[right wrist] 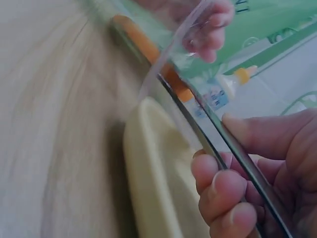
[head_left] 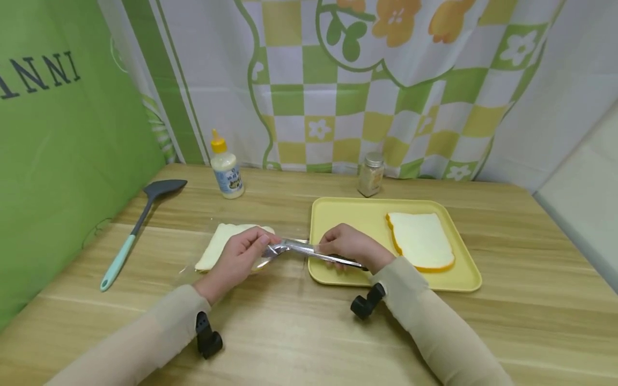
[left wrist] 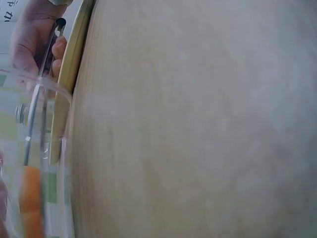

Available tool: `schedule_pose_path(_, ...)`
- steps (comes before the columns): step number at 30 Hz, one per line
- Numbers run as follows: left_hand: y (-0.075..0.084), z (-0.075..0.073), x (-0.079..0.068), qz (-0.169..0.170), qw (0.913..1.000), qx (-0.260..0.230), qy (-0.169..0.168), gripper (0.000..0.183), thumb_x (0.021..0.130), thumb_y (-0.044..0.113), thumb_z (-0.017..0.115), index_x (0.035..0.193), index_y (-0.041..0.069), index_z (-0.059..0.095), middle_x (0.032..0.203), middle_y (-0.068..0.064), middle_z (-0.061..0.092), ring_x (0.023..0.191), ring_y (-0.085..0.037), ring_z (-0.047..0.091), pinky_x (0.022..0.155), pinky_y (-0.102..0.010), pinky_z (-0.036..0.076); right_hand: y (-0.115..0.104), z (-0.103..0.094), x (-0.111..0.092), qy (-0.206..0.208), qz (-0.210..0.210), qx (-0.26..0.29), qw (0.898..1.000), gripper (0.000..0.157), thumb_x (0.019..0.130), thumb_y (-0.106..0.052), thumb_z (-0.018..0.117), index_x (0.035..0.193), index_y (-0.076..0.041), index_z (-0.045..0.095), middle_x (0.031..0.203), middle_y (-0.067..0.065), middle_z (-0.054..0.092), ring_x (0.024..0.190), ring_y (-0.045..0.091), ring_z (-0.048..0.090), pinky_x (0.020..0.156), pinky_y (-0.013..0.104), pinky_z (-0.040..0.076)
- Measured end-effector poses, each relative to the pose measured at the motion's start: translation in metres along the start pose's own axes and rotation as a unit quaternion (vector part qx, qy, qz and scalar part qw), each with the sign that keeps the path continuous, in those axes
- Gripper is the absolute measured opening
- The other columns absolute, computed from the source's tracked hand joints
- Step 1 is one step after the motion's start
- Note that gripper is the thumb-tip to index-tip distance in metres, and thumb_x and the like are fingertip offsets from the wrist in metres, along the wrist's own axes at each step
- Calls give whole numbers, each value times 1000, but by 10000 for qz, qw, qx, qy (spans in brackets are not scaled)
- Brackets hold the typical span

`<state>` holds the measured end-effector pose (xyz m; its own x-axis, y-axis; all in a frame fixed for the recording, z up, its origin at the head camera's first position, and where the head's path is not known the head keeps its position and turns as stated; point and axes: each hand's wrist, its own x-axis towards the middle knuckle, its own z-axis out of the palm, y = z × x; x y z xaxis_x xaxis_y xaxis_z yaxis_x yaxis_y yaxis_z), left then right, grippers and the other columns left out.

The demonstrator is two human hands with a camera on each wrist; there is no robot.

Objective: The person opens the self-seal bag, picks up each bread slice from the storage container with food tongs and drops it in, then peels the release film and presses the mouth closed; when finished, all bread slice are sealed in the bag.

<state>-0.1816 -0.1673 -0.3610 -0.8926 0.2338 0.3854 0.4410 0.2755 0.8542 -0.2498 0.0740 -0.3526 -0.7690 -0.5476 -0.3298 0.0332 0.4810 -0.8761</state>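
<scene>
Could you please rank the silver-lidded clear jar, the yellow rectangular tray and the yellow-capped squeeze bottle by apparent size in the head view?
1. Yellow rectangular tray
2. Yellow-capped squeeze bottle
3. Silver-lidded clear jar

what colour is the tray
The tray is pale yellow, clearest in the head view.

white bread slice (head_left: 217,249), orange crust (right wrist: 138,39), lies inside clear plastic bag (right wrist: 171,47) on worktop (head_left: 289,332). slim metal tongs (head_left: 346,261) slant in through bag's open mouth, arms slightly apart, tips at crust.

"NNI" on green cloth (head_left: 72,139), bottle label (head_left: 229,180) illegible
</scene>
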Motion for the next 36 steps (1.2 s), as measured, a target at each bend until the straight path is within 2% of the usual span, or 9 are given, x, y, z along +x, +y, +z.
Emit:
schedule_pose_path(8, 1, 0, -1, -26, 10000, -23, 15, 20, 97, 8, 45, 93, -2, 62, 98, -18, 66, 99, -18, 61, 87, -21, 46, -1, 1, 4, 33, 105, 9, 9999, 17, 90, -14, 58, 86, 1, 64, 57, 5, 55, 40, 11, 45, 39, 23, 38)
schedule_pose_path(18, 1, -2, -2, -133, 9999, -20, 33, 23, 98, 11, 44, 94, -2, 63, 100, -17, 66, 101, -18, 60, 87, -22, 47, -5, -3, 4, 98, 184, -304, 9993, 18, 91, -17, 58, 87, -1, 65, 57, 5, 56, 42, 11, 47, 42, 24, 41)
schedule_pose_path(25, 0, -2, 0, -53, 9994, 166, 311, 24, 98, 11, 45, 94, -3, 64, 98, -15, 67, 93, -5, 60, 83, -23, 48, -9, -6, -11, 132, 83, -656, 9977, 22, 91, -19, 57, 83, -1, 66, 56, 3, 54, 43, 12, 47, 45, 24, 40)
schedule_pose_path(30, 1, -2, 0, -150, 9982, 205, 538, 23, 97, 11, 47, 89, -4, 62, 97, -16, 68, 93, -8, 60, 84, -25, 49, -6, -13, -25, 122, 37, -792, 9968, 25, 91, -21, 56, 84, 1, 65, 58, 4, 54, 44, 12, 47, 44, 24, 40)
schedule_pose_path(36, 1, -2, 1, -249, 9972, 307, 633, 21, 96, 13, 49, 89, -2, 62, 97, -13, 68, 97, -12, 60, 85, -23, 47, 4, -28, -43, 154, 146, -577, 9981, 25, 92, -21, 56, 91, 3, 65, 61, 6, 55, 46, 13, 47, 44, 25, 40)
